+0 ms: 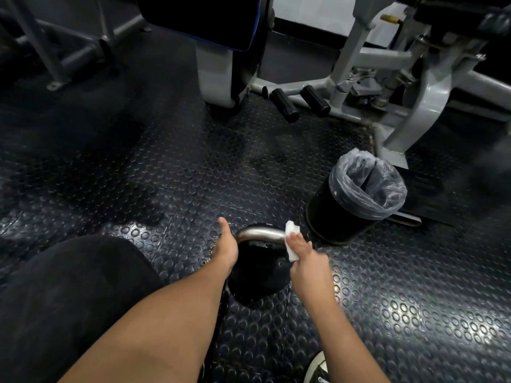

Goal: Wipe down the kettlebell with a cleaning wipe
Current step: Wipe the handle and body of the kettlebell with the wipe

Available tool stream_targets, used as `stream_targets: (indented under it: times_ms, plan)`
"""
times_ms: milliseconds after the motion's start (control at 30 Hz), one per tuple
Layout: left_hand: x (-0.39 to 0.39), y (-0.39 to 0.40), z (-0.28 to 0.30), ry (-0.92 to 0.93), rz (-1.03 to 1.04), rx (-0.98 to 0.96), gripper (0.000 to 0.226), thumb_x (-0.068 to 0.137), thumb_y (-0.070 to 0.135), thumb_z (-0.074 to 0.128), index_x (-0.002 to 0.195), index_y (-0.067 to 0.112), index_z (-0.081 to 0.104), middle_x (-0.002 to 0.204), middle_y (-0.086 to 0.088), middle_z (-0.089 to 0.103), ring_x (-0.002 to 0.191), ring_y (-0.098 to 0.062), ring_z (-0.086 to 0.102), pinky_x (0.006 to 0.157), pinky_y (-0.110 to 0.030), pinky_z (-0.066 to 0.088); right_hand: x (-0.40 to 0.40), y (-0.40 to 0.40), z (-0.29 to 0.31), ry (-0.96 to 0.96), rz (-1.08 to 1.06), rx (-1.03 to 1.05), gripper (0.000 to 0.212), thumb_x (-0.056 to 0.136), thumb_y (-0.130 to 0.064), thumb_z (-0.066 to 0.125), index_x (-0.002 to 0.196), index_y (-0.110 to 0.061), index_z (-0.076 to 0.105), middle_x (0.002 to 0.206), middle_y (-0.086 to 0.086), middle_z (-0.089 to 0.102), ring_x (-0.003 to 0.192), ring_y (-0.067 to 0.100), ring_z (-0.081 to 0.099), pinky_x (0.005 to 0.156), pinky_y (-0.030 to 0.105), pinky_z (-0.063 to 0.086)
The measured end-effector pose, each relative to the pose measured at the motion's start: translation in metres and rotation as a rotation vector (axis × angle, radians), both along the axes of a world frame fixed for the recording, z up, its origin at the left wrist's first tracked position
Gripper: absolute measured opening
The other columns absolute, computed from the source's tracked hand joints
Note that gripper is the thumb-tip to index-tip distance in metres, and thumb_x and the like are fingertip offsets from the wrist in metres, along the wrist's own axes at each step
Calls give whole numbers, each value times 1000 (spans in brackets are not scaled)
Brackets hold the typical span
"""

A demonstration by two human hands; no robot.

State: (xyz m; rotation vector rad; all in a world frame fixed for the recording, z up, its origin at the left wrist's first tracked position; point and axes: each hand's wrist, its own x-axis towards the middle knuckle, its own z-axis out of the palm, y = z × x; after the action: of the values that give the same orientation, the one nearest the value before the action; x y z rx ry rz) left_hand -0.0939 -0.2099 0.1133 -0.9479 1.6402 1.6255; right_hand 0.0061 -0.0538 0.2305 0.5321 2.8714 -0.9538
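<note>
A black kettlebell (257, 275) with a bare steel handle (260, 234) stands on the studded rubber floor just in front of me. My left hand (226, 247) grips the left end of the handle, thumb pointing up. My right hand (304, 258) pinches a white cleaning wipe (291, 241) and holds it against the right end of the handle. The fingers of both hands are hidden behind the handle and the bell.
A black bin (340, 214) lined with a clear bag stands right of the kettlebell. Grey gym machine frames (387, 78) with black foot pegs fill the far right and back. My dark-clothed knee (69, 294) is at the left and my shoe (318, 369) at the bottom.
</note>
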Motion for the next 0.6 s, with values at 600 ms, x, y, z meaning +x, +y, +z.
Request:
stream_targets:
  times_ms: [600]
  plan:
    - [-1,-1,1,36,-6,-3,155,31,114,0,157,31,35,159,-13,42,148,-39,36,123,-62,21,1,2,-11,24,-109,50,64,91,14,49,144,-21,56,152,-4,48,146,20,39,118,21,22]
